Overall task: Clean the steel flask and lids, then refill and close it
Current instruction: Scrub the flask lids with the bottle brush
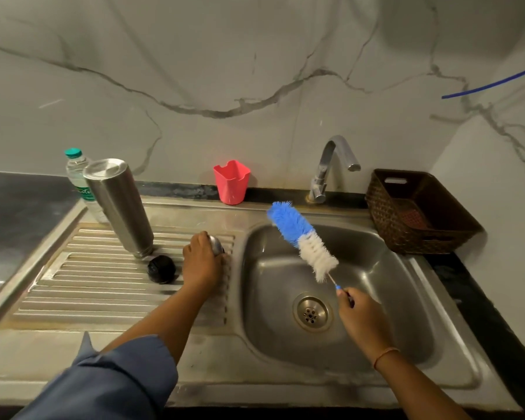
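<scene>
At the drainboard's [73, 286] right edge our left grip [202, 263] curls over the cap [218, 245]; our right grip [361, 316] pinches the brush [303, 239]. The smooth flask [119, 207] probably slips, so we'd hold it mid-body.

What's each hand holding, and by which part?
Right hand grips the brush by the end of its thin handle, bristles up over the sink. Left hand grips the steel lid from above, on the drainboard.

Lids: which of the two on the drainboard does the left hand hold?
The shiny steel lid, gripped under the curled fingers of the left hand. The black lid lies free just left of it, with no hand on it.
</scene>
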`<state>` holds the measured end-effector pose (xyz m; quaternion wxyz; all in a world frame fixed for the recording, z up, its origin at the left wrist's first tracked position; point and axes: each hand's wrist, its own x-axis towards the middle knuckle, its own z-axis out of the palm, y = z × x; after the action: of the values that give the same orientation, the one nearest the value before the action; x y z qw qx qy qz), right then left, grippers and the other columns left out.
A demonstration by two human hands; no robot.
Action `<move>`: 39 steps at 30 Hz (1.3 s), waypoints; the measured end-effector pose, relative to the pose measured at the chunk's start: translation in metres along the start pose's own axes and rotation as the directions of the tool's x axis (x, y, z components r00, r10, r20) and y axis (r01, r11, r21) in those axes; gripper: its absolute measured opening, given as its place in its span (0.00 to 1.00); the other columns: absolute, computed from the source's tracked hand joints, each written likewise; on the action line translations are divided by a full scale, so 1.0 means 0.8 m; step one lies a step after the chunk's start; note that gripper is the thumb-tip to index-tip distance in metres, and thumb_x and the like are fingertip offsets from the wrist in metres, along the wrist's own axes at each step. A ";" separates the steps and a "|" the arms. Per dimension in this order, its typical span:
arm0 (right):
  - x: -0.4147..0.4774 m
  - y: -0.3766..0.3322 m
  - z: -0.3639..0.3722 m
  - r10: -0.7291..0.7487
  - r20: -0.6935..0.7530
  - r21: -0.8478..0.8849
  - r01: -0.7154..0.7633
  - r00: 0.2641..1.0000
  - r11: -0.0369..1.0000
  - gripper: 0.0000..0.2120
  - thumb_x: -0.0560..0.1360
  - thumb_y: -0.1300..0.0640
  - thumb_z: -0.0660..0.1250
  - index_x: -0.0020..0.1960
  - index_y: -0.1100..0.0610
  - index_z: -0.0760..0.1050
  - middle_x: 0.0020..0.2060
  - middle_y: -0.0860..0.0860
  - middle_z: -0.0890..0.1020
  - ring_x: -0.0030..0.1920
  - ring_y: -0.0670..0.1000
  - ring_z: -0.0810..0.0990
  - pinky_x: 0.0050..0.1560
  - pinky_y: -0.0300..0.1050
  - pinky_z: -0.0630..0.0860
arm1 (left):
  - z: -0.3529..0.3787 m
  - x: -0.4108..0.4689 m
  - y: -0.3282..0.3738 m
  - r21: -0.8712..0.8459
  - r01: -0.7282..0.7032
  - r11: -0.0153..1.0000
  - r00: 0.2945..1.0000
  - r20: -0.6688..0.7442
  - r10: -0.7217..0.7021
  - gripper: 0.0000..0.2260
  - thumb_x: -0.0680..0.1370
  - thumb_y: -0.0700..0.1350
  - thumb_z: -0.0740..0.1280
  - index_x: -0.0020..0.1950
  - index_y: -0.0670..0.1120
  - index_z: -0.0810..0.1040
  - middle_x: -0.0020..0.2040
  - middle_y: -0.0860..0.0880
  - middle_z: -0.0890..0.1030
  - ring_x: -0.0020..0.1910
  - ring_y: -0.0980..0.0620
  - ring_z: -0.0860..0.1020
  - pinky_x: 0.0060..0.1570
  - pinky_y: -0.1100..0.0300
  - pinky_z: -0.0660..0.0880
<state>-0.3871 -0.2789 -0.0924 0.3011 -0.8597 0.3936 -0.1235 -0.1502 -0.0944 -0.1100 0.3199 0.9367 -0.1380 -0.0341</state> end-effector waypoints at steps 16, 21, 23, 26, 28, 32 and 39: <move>-0.005 -0.046 0.028 0.021 -0.040 0.084 -0.017 0.999 0.996 0.17 0.78 0.54 0.60 0.33 0.60 0.69 0.23 0.49 0.69 0.26 0.49 0.67 0.28 0.44 0.61 | 0.002 0.020 -0.037 0.412 -0.111 0.904 0.994 0.035 0.106 0.32 0.76 0.44 0.60 0.76 0.39 0.48 0.76 0.35 0.50 0.75 0.34 0.42 0.74 0.43 0.40; 0.017 -0.081 0.005 -0.104 -0.047 0.084 0.108 0.993 0.991 0.02 0.77 0.59 0.63 0.48 0.53 0.71 0.32 0.49 0.75 0.32 0.51 0.76 0.32 0.46 0.72 | -0.014 0.009 -0.014 0.419 -0.309 0.854 0.951 0.126 0.283 0.31 0.77 0.34 0.55 0.77 0.40 0.46 0.78 0.40 0.44 0.76 0.40 0.38 0.74 0.51 0.38; 0.040 -0.100 -0.011 -0.194 -0.073 0.012 0.195 0.978 0.981 0.06 0.77 0.58 0.63 0.53 0.56 0.72 0.34 0.50 0.76 0.35 0.54 0.77 0.36 0.50 0.76 | -0.023 0.010 -0.004 0.481 -0.434 0.762 0.900 0.262 0.348 0.30 0.78 0.37 0.59 0.77 0.39 0.47 0.78 0.41 0.48 0.77 0.42 0.42 0.74 0.53 0.43; 0.080 -0.136 -0.040 -0.325 -0.079 -0.136 0.312 0.943 0.940 0.08 0.78 0.58 0.61 0.56 0.58 0.73 0.37 0.52 0.76 0.37 0.54 0.76 0.36 0.47 0.73 | -0.027 0.011 0.007 0.519 -0.553 0.651 0.824 0.456 0.336 0.28 0.78 0.42 0.63 0.75 0.39 0.56 0.75 0.41 0.58 0.76 0.43 0.52 0.73 0.53 0.52; 0.105 -0.166 -0.058 -0.390 -0.035 -0.256 0.369 0.920 0.893 0.09 0.79 0.57 0.60 0.56 0.58 0.74 0.39 0.54 0.78 0.36 0.52 0.74 0.36 0.42 0.69 | -0.024 0.011 0.009 0.508 -0.582 0.634 0.789 0.540 0.292 0.30 0.76 0.44 0.68 0.73 0.39 0.60 0.73 0.41 0.62 0.74 0.43 0.58 0.72 0.52 0.59; 0.147 -0.216 -0.078 -0.409 0.095 -0.394 0.411 0.908 0.822 0.08 0.79 0.57 0.60 0.55 0.58 0.74 0.44 0.57 0.80 0.41 0.54 0.77 0.42 0.44 0.72 | -0.017 0.013 0.003 0.513 -0.631 0.582 0.717 0.671 0.186 0.32 0.70 0.47 0.75 0.70 0.41 0.67 0.69 0.43 0.68 0.69 0.44 0.66 0.67 0.49 0.67; 0.195 -0.282 -0.097 -0.443 0.218 -0.659 0.466 0.870 0.591 0.09 0.78 0.57 0.61 0.54 0.56 0.78 0.45 0.55 0.81 0.41 0.53 0.75 0.38 0.42 0.66 | -0.014 0.013 0.008 0.541 -0.671 0.507 0.665 0.742 0.089 0.24 0.73 0.46 0.72 0.67 0.42 0.73 0.68 0.43 0.71 0.68 0.42 0.69 0.68 0.50 0.66</move>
<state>-0.1834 -0.3137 0.1036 -0.0782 -0.9814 0.1733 -0.0263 -0.1400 -0.0953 -0.0967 -0.1904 0.8461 -0.4543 -0.2038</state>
